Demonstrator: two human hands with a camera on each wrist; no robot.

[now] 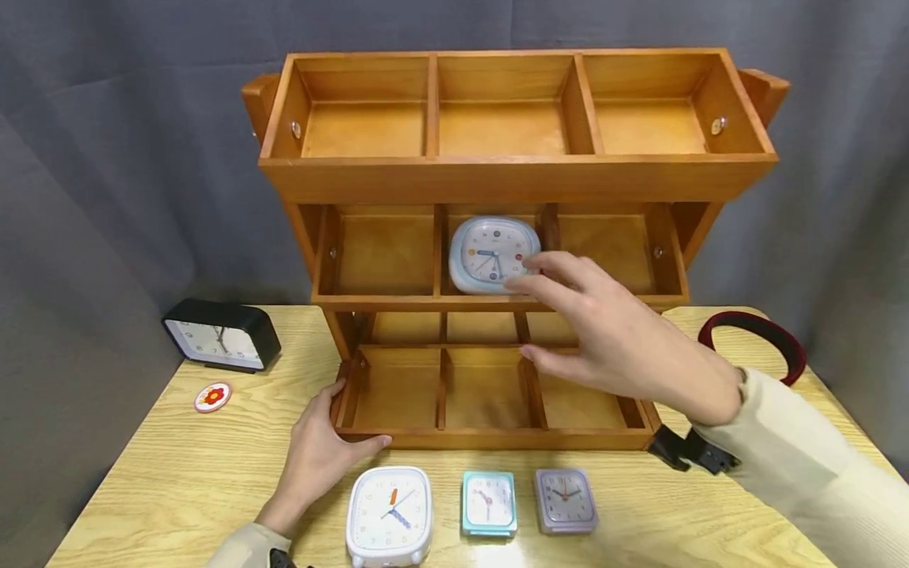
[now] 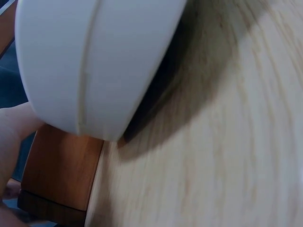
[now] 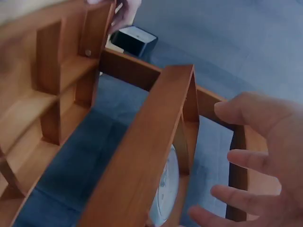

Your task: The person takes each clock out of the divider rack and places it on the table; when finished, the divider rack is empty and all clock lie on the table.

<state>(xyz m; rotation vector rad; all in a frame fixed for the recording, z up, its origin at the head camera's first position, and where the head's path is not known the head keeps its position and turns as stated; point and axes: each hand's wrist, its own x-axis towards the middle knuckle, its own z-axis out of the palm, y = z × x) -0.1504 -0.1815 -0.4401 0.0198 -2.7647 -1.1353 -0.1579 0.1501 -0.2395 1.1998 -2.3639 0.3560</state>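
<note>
The right hand [image 1: 611,331], fingers spread and holding nothing, hovers beside the blue clock [image 1: 491,255] in the middle shelf [image 1: 383,300]; the flat left hand [image 1: 323,450] should steady the rack's base.

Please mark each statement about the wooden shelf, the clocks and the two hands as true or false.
1. The pale blue rounded clock stands in the middle compartment of the middle tier of the wooden three-tier shelf. True.
2. The right hand grips a black clock. False: its fingers are spread, holding nothing, near the pale blue clock.
3. The left hand rests on the shelf's lower left corner. True.
4. Three clocks stand on the light wooden table in front of the shelf. True.
5. The top tier holds two clocks. False: its compartments are empty.
</note>
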